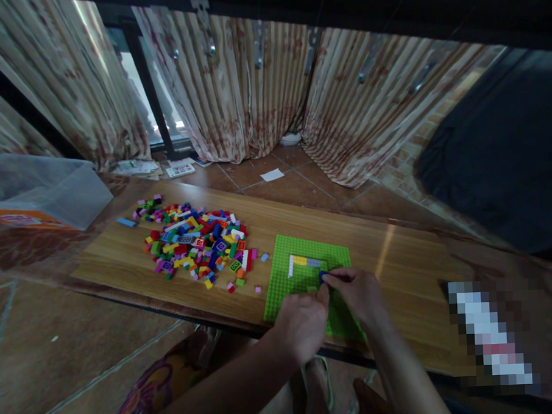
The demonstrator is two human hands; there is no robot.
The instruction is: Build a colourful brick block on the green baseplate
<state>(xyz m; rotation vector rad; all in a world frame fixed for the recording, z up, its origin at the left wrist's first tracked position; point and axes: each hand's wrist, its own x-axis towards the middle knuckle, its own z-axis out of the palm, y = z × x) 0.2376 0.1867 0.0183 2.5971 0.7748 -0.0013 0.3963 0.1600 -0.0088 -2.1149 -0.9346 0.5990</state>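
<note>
A green baseplate (279,280) lies on the wooden board, bearing a short angled row of bricks: a white brick (291,266), a yellow brick (300,261) and a grey-blue brick (314,263). At the row's right end, a dark blue brick (323,276) is pinched in the fingertips of my right hand (359,292). My left hand (303,325) is curled over the plate's near part, its finger and thumb close below the blue brick. What lies between those left fingers, if anything, is hidden.
Left of the plate spreads a pile of many-coloured bricks (199,241), with a few loose ones at its edge. A translucent plastic bin (78,185) stands at the far left. A pixelated object (492,338) is at the right end of the wooden board (407,274).
</note>
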